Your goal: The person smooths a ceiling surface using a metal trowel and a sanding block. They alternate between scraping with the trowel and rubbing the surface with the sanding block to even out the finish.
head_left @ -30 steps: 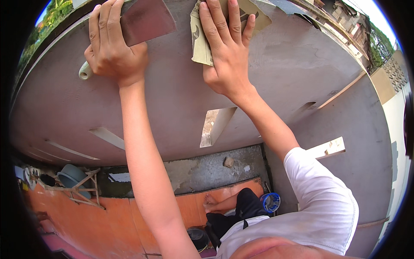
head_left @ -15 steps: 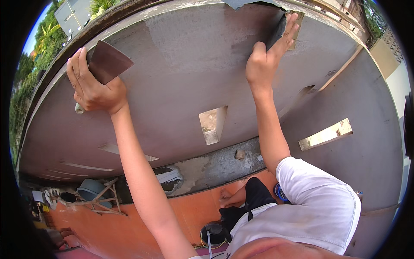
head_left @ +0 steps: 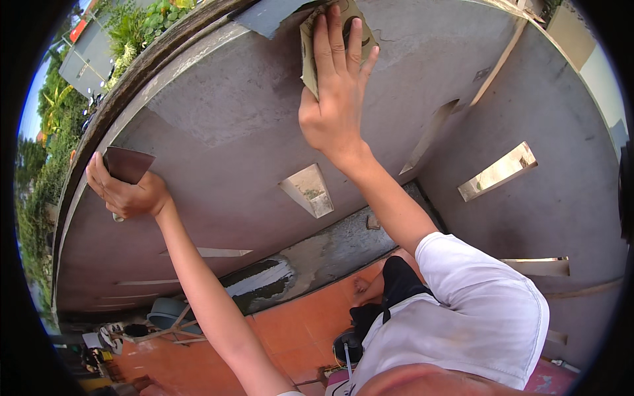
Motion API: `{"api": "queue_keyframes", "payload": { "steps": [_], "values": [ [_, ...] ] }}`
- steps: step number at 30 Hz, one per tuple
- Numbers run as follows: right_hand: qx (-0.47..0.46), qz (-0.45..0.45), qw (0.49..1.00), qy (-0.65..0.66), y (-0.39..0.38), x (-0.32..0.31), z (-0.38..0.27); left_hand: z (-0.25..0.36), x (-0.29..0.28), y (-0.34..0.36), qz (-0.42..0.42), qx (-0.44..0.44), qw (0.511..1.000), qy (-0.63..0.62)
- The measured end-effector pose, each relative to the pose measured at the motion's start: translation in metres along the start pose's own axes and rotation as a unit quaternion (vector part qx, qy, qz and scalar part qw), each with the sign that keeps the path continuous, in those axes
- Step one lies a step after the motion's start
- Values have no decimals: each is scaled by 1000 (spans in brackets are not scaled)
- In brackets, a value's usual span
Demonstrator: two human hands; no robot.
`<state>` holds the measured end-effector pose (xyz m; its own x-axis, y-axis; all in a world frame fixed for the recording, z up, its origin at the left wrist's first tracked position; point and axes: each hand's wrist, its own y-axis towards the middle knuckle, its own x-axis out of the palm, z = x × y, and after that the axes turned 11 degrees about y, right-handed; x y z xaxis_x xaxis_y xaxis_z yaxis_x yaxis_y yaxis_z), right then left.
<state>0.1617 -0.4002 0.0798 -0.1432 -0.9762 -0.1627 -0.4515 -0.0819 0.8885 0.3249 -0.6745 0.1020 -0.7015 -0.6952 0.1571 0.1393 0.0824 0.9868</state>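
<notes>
My left hand (head_left: 135, 197) is closed around a putty knife with a wide dark blade (head_left: 129, 165), at the left near the wall's top edge. The end of its pale handle shows below the fingers. My right hand (head_left: 340, 99) presses a sheet of sandpaper (head_left: 308, 63) against the upper part of the grey wall (head_left: 228, 142). Its fingers lie stretched over the sheet's brown back, and the thumb is partly hidden. A paler, rougher patch (head_left: 205, 109) of plaster spreads to the left of the right hand.
A blue-grey flap (head_left: 274, 18) hangs at the wall's top. Slot openings (head_left: 310, 191) pierce the wall, and a side wall (head_left: 522, 218) meets it at right. Below are an orange tiled floor (head_left: 284, 336), a grey basin (head_left: 168, 313) on a wooden frame, and a black container (head_left: 348, 344).
My right hand has slid left along the wall with the sandpaper, its fingers now flatter over the sheet. My left hand, still holding the putty knife, appears lower as the view has shifted.
</notes>
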Motion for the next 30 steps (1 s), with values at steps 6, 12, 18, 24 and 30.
{"api": "queue_keyframes", "payload": {
  "steps": [6,12,18,24,30],
  "values": [
    [40,82,995,45,20,-38,57,2,-5,-1,-15,-10,1000,-2],
    [11,52,998,39,16,-24,30,10,-2,4,-4,2,1000,7],
    [-114,-266,957,-38,-39,-67,83,-6,7,-4,23,36,999,22],
    [126,-339,930,70,-152,-218,153,-56,43,-17,60,70,992,88],
    [592,-242,766,57,-355,-359,211,-54,38,0,98,142,983,58]
  ]
}}
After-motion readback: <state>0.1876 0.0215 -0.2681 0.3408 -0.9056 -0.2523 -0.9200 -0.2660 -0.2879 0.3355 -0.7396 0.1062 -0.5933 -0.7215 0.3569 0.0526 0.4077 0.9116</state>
